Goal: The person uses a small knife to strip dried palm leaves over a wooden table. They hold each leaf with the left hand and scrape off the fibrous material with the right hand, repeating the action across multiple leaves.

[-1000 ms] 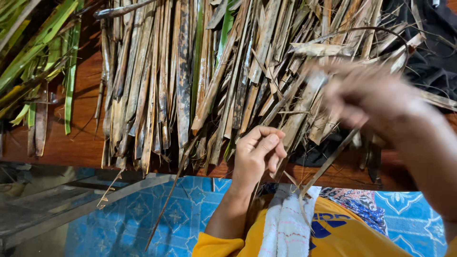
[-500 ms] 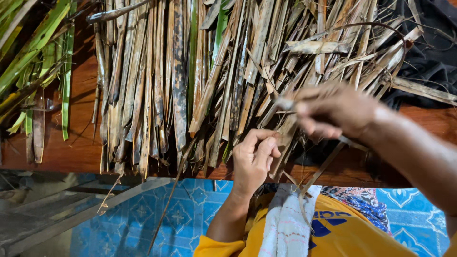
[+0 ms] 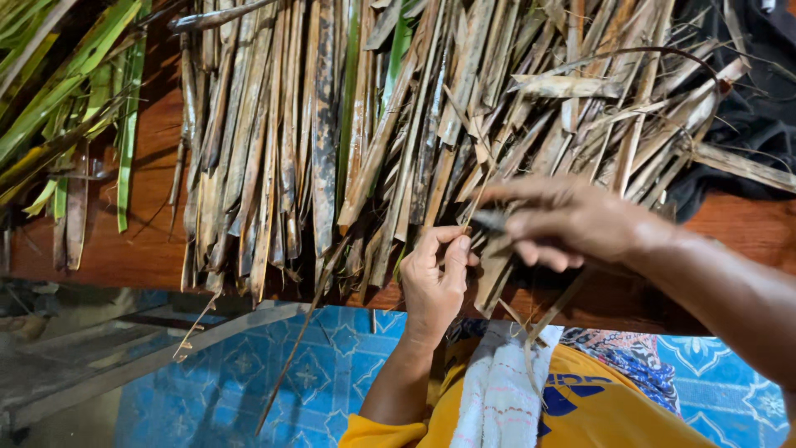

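Observation:
A thick pile of dried brown palm leaf strips (image 3: 348, 141) lies across a reddish wooden table (image 3: 141, 241), their ends hanging over the near edge. My left hand (image 3: 438, 278) reaches up from below and pinches one dried strip (image 3: 489, 274) at that edge between thumb and fingers. My right hand (image 3: 572, 222) is blurred. It comes in from the right, just above and beside the left hand, with its fingers closed on a small dark object (image 3: 491, 220) against the same strip. What the object is cannot be made out.
Fresh green leaves (image 3: 75, 108) lie at the table's left end. A dark cloth (image 3: 746, 116) sits at the far right. Below the table are a blue patterned floor (image 3: 332, 365), a grey plank (image 3: 166, 357), my yellow shirt (image 3: 597, 406) and a white towel (image 3: 497, 390).
My right hand has come down and leftward from over the leaf pile until it is next to my left hand. The left hand has stayed at the table's edge, still pinching the strip.

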